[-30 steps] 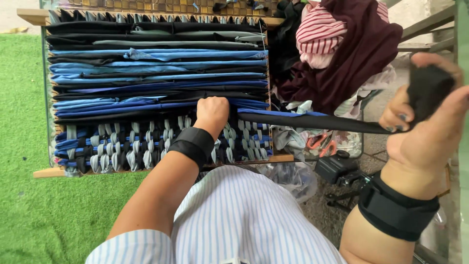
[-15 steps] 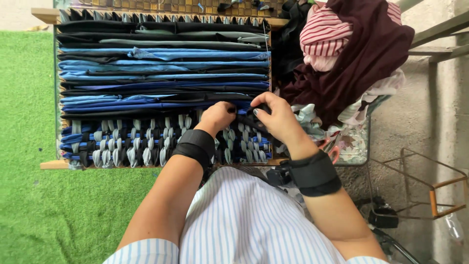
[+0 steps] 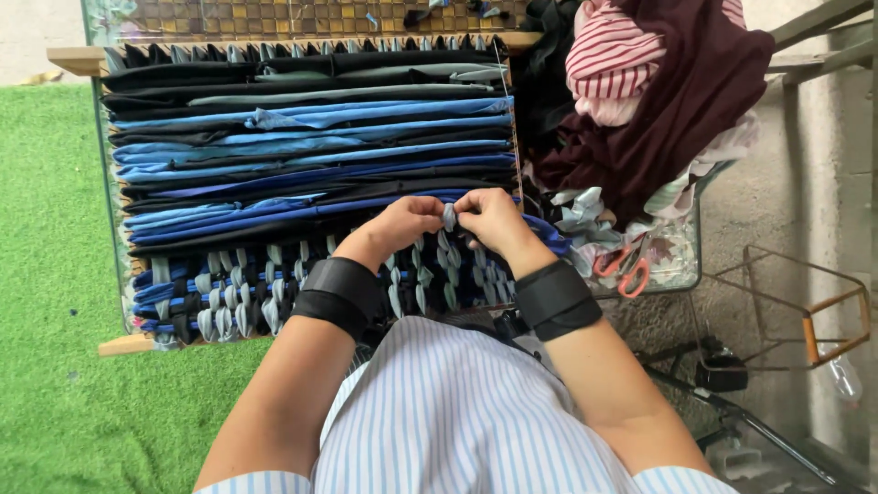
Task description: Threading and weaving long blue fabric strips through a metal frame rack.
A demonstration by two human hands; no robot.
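A wooden weaving frame (image 3: 78,60) stands before me, strung with horizontal black, grey and blue cloth strips (image 3: 311,137). Its near part is woven with grey-blue vertical strips (image 3: 229,297). My left hand (image 3: 402,224) and my right hand (image 3: 494,218) meet at the edge of the woven part, right of centre. Together they pinch the upper end of one grey vertical strip (image 3: 449,216) between thumbs and fingers. A dark blue strip (image 3: 549,236) runs from under my right hand toward the frame's right side. Both wrists wear black bands.
A heap of maroon and red-striped cloth (image 3: 658,91) lies right of the frame. Orange-handled scissors (image 3: 622,267) lie on a patterned tray beside it. Green artificial turf (image 3: 55,366) covers the floor at left. A metal wire stand (image 3: 805,302) and dark cables stand on concrete at right.
A second ago my right hand was out to the right, pulling a dark strip taut. It came back to the frame, and now both hands pinch the grey strip.
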